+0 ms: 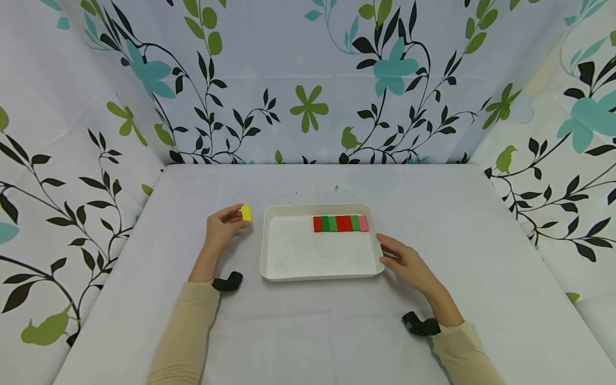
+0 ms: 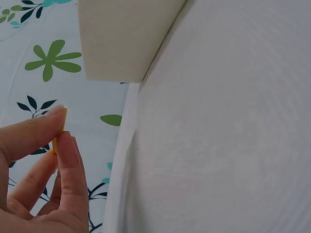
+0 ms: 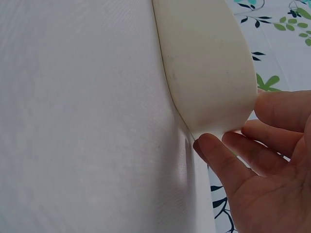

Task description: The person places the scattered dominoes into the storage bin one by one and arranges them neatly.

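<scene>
My left hand (image 1: 222,228) pinches a small yellow tile (image 1: 246,213) between thumb and fingers, left of the white tray (image 1: 293,267). In the left wrist view the yellow tile (image 2: 55,145) shows edge-on, mostly covered by the fingertips. Inside the tray, along its upper right, several red, green and pink tiles (image 1: 344,223) lie side by side in a row. At the tray's right side, my right hand (image 1: 406,264) touches the rim and wall with loosely extended fingers. The right wrist view shows those fingers (image 3: 218,155) against the outer tray wall (image 3: 209,68).
A white cloth covers the table (image 1: 313,331). Small dark specks (image 1: 337,187) lie on it beyond the tray. Leaf-patterned curtains (image 1: 308,80) hang behind and at both sides. Black bands (image 1: 228,282) sit on both wrists.
</scene>
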A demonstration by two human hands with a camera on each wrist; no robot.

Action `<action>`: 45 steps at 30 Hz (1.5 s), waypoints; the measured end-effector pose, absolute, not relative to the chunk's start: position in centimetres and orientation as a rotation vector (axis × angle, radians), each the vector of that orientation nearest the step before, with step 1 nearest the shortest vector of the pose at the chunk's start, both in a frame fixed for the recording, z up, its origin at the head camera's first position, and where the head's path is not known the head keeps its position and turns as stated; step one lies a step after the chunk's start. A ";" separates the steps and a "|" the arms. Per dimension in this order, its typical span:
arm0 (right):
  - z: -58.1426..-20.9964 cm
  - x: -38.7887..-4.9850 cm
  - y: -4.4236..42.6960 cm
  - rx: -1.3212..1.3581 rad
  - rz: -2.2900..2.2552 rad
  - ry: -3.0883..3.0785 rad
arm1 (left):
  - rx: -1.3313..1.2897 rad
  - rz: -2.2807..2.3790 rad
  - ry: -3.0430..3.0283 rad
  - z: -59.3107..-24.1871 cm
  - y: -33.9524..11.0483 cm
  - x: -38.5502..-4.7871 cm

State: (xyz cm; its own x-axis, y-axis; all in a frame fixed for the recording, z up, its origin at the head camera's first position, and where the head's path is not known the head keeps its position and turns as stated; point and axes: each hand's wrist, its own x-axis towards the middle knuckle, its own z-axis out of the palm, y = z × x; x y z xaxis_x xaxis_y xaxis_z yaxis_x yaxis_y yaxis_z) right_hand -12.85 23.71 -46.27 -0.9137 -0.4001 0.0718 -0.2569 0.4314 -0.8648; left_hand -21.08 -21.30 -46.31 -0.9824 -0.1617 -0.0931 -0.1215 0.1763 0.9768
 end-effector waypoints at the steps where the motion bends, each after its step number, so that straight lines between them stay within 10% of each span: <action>1: -46.3 -12.9 23.7 -0.583 -1.490 2.532 | 0.292 -1.981 -2.365 -45.9 -21.2 -21.0; 20: -46.3 -13.0 23.7 -0.586 -1.505 2.522 | -0.035 -2.080 -2.283 -36.7 -14.1 -21.4; 45: -46.3 -13.0 23.6 -0.574 -1.518 2.513 | 0.108 -2.049 -2.618 -41.8 -8.6 -22.6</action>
